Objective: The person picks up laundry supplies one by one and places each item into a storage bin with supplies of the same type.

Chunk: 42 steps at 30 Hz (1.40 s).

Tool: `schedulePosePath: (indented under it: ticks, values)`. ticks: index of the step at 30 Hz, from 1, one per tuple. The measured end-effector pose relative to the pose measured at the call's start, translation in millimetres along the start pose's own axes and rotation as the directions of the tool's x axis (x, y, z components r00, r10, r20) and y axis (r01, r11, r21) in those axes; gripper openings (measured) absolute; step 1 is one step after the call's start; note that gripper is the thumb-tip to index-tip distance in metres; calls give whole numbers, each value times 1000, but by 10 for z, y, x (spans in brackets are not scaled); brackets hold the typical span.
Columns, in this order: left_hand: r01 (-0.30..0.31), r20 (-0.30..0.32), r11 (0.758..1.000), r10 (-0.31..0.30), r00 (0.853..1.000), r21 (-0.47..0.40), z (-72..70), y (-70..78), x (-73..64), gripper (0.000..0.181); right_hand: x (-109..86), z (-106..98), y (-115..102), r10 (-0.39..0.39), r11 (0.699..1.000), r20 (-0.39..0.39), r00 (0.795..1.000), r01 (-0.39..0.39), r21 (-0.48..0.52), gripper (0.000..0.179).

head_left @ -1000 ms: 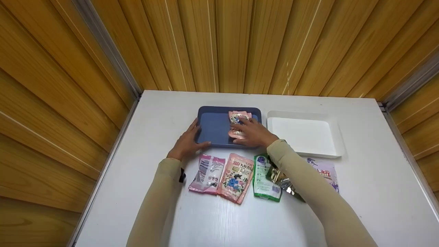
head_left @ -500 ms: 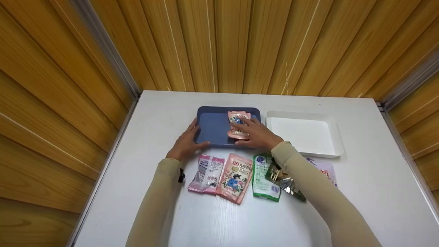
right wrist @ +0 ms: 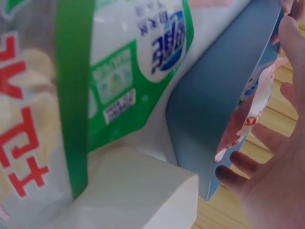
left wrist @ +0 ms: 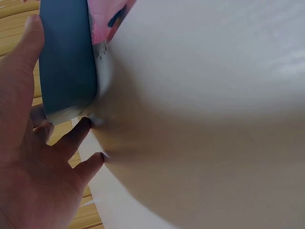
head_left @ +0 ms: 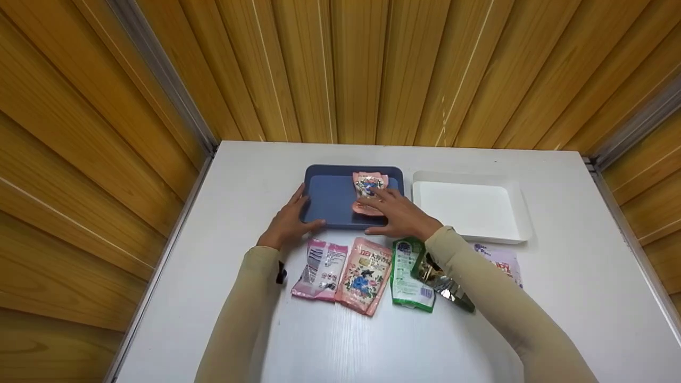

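Note:
My left hand (head_left: 287, 221) rests against the left near corner of a blue tray (head_left: 330, 199). Its fingers lie along the tray's left side and the thumb is at the near rim. Inside the tray, toward its right side, lies a pink floral pouch (head_left: 369, 182). Over that pouch's lower part and the near right rim, my right hand (head_left: 399, 215) has its fingers spread, holding nothing. In the right wrist view, the pouch (right wrist: 257, 100) shows above the tray wall (right wrist: 205, 109), beside the fingertips.
A white tray (head_left: 523, 213) stands right of the blue one. Along the near side lie a pink-and-white pouch (head_left: 322, 271), a pink floral pouch (head_left: 364, 282), a green-and-white pouch (head_left: 412, 287), a shiny dark green packet (head_left: 447, 287) overlapping it, and a purple pouch (head_left: 505, 260) partly behind the right sleeve.
My right hand has drawn back a little toward the near right, uncovering more of the pouch, which stays in the blue tray. The left hand keeps its place at the corner.

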<state>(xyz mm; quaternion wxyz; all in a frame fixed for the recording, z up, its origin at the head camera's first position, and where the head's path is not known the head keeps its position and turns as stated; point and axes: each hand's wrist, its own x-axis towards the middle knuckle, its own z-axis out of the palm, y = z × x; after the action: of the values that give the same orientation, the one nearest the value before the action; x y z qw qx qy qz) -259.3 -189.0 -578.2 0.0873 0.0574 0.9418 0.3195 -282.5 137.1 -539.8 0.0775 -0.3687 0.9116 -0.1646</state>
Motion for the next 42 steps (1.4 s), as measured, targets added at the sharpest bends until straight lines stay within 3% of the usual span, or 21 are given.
schedulePosePath:
  ticks: [10,21,34,42]
  values:
    - [-8,-5,1000,8,1000,4,0,-10,8,100,-98,24,-57,-33,999,-10,999,33,1,87]
    - [-13,8,1000,13,1000,-1,-21,-4,-23,100,-239,100,-194,-150,989,-79,986,150,-5,91]
    - [-18,9,1000,17,1000,21,-37,-14,-25,101,-389,194,-347,-233,970,-68,970,227,-85,93]
    - [-1,7,1000,1,1000,-2,-24,-19,-11,99,-471,256,-422,-215,976,-12,976,215,-38,99]
